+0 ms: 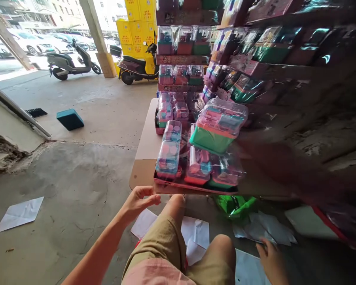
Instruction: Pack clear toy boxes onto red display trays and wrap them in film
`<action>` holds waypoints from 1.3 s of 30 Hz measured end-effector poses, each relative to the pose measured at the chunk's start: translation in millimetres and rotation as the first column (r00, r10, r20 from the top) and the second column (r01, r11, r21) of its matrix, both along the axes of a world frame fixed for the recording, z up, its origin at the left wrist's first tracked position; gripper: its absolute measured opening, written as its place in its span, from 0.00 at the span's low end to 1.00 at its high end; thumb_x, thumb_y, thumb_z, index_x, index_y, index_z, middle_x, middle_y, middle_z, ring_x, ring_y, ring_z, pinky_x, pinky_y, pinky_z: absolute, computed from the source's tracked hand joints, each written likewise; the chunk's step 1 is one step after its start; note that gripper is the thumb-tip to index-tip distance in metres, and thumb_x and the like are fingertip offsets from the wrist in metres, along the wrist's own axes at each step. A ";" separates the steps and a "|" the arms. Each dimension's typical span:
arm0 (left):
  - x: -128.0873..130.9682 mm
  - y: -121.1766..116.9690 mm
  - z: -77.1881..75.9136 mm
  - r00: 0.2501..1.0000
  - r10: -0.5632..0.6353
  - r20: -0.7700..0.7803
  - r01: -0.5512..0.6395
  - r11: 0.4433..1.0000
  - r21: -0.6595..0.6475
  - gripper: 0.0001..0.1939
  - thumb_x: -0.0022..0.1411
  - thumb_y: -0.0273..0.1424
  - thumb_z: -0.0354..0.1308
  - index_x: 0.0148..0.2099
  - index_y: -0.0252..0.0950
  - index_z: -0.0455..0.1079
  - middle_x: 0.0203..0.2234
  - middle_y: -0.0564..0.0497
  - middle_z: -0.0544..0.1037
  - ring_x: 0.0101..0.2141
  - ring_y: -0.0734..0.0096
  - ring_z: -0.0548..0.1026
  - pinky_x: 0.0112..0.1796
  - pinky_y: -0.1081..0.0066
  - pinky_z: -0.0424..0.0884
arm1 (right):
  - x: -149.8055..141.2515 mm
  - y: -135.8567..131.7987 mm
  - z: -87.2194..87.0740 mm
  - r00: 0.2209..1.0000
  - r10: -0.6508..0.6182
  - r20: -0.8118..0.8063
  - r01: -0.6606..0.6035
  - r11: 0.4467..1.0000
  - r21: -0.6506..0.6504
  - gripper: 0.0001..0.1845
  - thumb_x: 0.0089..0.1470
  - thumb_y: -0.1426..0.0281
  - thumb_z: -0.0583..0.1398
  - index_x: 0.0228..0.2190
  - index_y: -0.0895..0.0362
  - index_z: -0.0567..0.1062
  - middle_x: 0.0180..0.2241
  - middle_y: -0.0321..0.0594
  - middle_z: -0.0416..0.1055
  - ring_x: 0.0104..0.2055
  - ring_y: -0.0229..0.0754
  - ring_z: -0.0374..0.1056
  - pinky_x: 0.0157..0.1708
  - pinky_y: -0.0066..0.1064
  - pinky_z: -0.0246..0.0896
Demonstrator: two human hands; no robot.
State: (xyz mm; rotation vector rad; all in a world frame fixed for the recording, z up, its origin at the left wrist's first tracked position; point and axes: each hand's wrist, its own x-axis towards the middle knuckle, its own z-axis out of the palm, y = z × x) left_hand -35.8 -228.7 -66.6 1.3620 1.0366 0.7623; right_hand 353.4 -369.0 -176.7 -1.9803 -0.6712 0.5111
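My left hand (142, 199) is at the table's front edge, by the near left corner of a shallow tray (195, 188). Its fingers are loosely bent, with the thumb apart and nothing visible between them. The tray holds several clear-lidded boxes with pink, blue and green contents, wrapped in film. A green-bottomed box (215, 136) with a clear lid rests tilted on top of them. Low on the right, my right hand (269, 255) reaches down beside crumpled whitish sheets (262, 227), fingers apart; whether its fingertips touch them I cannot tell.
Stacked trays of similar boxes (180, 75) rise at the table's (144, 168) back and right. White sheets (200, 231) lie on the floor around my legs, near a green bag (235, 205). A dark teal block (70, 119), two scooters (72, 62) and yellow crates (138, 31) stand farther off.
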 end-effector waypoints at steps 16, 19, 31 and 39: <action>12.6 -18.9 -8.6 0.951 0.268 0.157 -0.234 0.950 -0.205 0.21 0.40 0.45 0.68 0.22 0.33 0.68 0.16 0.52 0.75 0.23 0.72 0.73 0.30 0.73 0.67 | -85.8 80.4 90.5 0.845 0.284 -0.454 -0.173 0.947 0.270 0.27 0.25 0.52 0.71 0.29 0.55 0.78 0.29 0.40 0.75 0.35 0.45 0.70 0.38 0.36 0.64; 10.2 -19.5 -10.5 0.950 0.273 0.152 -0.238 0.948 -0.212 0.19 0.42 0.44 0.68 0.23 0.32 0.70 0.16 0.52 0.75 0.23 0.71 0.73 0.31 0.72 0.67 | -86.2 82.6 91.2 0.860 0.204 -0.467 -0.085 0.961 0.263 0.26 0.17 0.53 0.72 0.21 0.55 0.76 0.24 0.37 0.73 0.29 0.41 0.67 0.33 0.34 0.65; 21.2 -27.4 -48.1 0.867 0.421 0.266 -0.387 0.906 -0.171 0.18 0.49 0.44 0.64 0.26 0.33 0.70 0.19 0.52 0.77 0.25 0.71 0.73 0.35 0.71 0.67 | -80.8 79.4 76.7 0.921 0.166 -0.351 -0.075 0.963 0.257 0.26 0.21 0.50 0.70 0.21 0.55 0.74 0.21 0.35 0.70 0.26 0.41 0.65 0.30 0.34 0.60; 10.5 -10.7 -34.3 0.892 0.397 0.215 -0.403 0.915 -0.020 0.25 0.49 0.49 0.62 0.41 0.34 0.69 0.35 0.47 0.78 0.30 0.69 0.75 0.37 0.69 0.69 | -79.2 79.5 77.5 0.909 0.164 -0.384 -0.081 0.971 0.223 0.24 0.22 0.54 0.70 0.22 0.55 0.75 0.22 0.36 0.71 0.27 0.41 0.64 0.31 0.33 0.60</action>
